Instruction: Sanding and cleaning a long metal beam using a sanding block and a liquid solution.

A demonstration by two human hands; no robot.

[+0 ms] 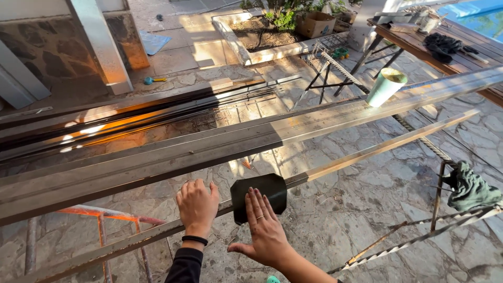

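- A person stands over a long, thin metal bar (367, 152) that runs slantwise from the lower left up to the right, resting across welded stands.
- A dark sheet of sandpaper (259, 195) lies draped over that bar near its middle; it looks near black, matte, with rounded, slightly curled corners, and it folds down over the near edge of the bar.
- The right hand (267, 233) lies flat and open on the sandpaper, fingers spread and stretched forward, thumb out to the side; it presses the sheet rather than gripping it. A ring shows on one finger.
- The left hand (197, 207) sits just left of the sheet, fingers curled down over the bar, palm on top, bracing it. A black band circles the wrist above a dark sleeve.
- To the right of the sheet the bar shows a bare, pale golden face in the sun; to the left it lies in shade and looks duller grey.
- Just beyond it, a wider metal channel (209, 149) runs parallel, with a pale green roll (386, 86) standing tilted on it far right.
- A dark green rag (469, 186) hangs on a stand at the right edge.
- Below is a stone-paved floor (335, 209).
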